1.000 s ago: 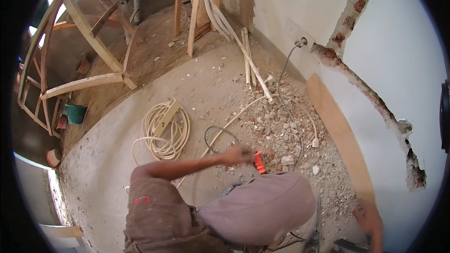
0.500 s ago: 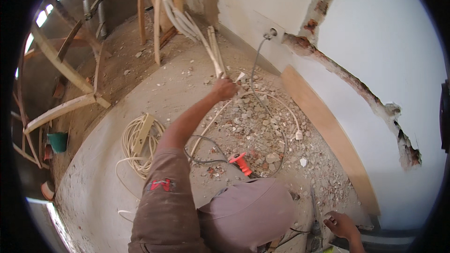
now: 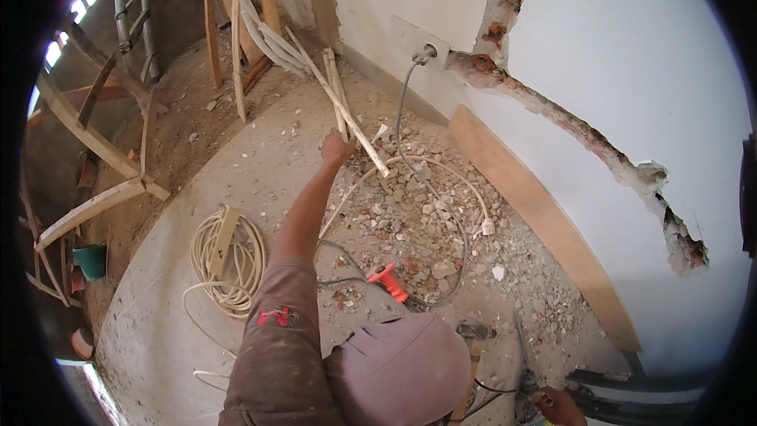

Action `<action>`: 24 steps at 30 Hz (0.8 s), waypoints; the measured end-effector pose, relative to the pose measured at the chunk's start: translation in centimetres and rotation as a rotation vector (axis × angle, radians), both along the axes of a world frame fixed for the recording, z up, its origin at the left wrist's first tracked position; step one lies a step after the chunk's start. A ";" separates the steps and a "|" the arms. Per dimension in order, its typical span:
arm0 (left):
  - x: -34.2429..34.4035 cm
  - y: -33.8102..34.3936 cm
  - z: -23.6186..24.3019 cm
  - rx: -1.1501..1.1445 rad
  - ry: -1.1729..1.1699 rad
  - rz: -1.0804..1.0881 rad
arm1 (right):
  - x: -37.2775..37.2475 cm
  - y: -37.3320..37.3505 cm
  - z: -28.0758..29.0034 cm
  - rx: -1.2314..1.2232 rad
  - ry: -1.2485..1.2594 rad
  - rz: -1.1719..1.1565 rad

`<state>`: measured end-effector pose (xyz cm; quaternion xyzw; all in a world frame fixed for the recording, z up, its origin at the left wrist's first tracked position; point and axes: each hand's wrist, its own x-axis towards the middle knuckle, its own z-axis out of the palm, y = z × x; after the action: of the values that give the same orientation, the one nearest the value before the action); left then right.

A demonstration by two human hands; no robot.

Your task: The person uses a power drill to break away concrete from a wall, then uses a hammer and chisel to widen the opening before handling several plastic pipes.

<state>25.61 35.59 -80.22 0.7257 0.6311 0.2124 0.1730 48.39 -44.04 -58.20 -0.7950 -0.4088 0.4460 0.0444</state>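
Observation:
My left arm, in a brown sleeve, stretches forward over the floor. At its end my left hand [image 3: 337, 147] has its fingers closed at the near ends of two thin pale sticks [image 3: 337, 91]. A longer pale stick [image 3: 351, 122] slants past the hand, its near end over the rubble. At the lower right my right hand [image 3: 558, 408] shows with curled fingers; what they hold, if anything, I cannot make out. Beside it stands a drill-like tool [image 3: 527, 383] with a long thin bit. A chisel with an orange hand guard [image 3: 388, 282] lies nearer the middle.
Broken rubble [image 3: 422, 217] covers the floor by the wall. A coiled cream extension cable [image 3: 251, 268] lies left. A grey cord [image 3: 404, 102] runs from the socket [image 3: 428, 51]. A wooden board [image 3: 544, 221] leans on the chased wall. A hammer [image 3: 476, 331] and rounded mauve cloth [image 3: 402, 363] are near.
My left hand has shifted left, off the longer stick, which now lies loose, to the two others. My right hand has moved down and left, closer to the drill-like tool. The view has turned slightly right.

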 end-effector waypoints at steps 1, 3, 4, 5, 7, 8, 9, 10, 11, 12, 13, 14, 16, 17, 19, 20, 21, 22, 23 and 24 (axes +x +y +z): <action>0.1 -0.3 -0.2 -0.032 -0.035 -0.034 | 0.0 -0.6 -0.3 0.024 0.005 -0.015; -1.2 0.6 -0.3 -0.060 -0.058 -0.044 | -0.1 -0.1 -0.4 0.094 0.020 -0.022; -1.9 1.2 -0.2 -0.067 -0.048 -0.030 | 0.2 0.2 -0.5 0.062 0.005 0.017; -2.1 1.3 -0.1 -0.081 -0.040 -0.025 | 0.5 0.4 -0.5 0.023 -0.011 0.045; -3.7 0.6 -0.3 -0.146 0.017 -0.086 | 1.0 0.7 -0.3 -0.041 -0.003 0.016; -4.3 -0.4 -0.1 -0.181 0.048 -0.124 | 1.2 0.7 0.1 -0.070 0.024 -0.052; -5.4 -1.6 0.2 -0.231 0.042 -0.165 | 1.0 0.6 0.4 -0.101 0.055 -0.122; -7.2 -2.9 0.7 -0.278 0.040 -0.199 | 0.9 1.3 1.0 -0.078 0.052 -0.111; -9.8 -3.6 1.1 -0.297 0.035 -0.216 | 0.8 2.6 1.8 -0.047 0.050 -0.092; -12.6 -4.6 1.5 -0.319 0.033 -0.227 | 0.6 3.5 2.3 -0.018 0.053 -0.069; -14.6 -6.7 2.6 -0.405 -0.007 -0.249 | 0.1 4.2 3.2 -0.055 0.008 -0.109; -16.3 -8.8 4.8 -0.478 -0.039 -0.270 | -0.2 4.4 3.4 -0.079 -0.029 -0.149; -20.9 -10.6 6.5 -0.595 0.096 -0.334 | -0.1 5.1 3.3 -0.098 -0.052 -0.160; -22.3 -12.2 7.4 -0.617 0.083 -0.335 | 0.1 5.2 3.2 -0.101 -0.046 -0.145; -25.2 -14.8 10.5 -0.718 0.098 -0.328 | 0.8 6.1 2.9 -0.097 -0.040 -0.111; -26.2 -15.5 12.1 -0.798 0.122 -0.332 | 1.0 6.6 2.9 -0.091 -0.046 -0.102; -27.0 -16.1 13.2 -0.877 0.146 -0.333 | 1.4 7.3 2.8 -0.084 -0.051 -0.090; -27.5 -16.5 13.7 -0.961 0.188 -0.386 | 1.8 7.7 2.5 -0.051 -0.105 -0.045; -27.7 -16.9 13.9 -1.046 0.232 -0.443 | 2.2 8.1 2.3 -0.019 -0.159 -0.004; -27.9 -17.3 14.1 -1.131 0.276 -0.503 | 2.3 8.4 2.2 0.012 -0.214 0.035</action>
<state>-2.25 18.33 -66.11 0.6688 0.4724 -0.2968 0.4913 50.74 -35.62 -55.96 -0.8305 -0.4276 0.3569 -0.0025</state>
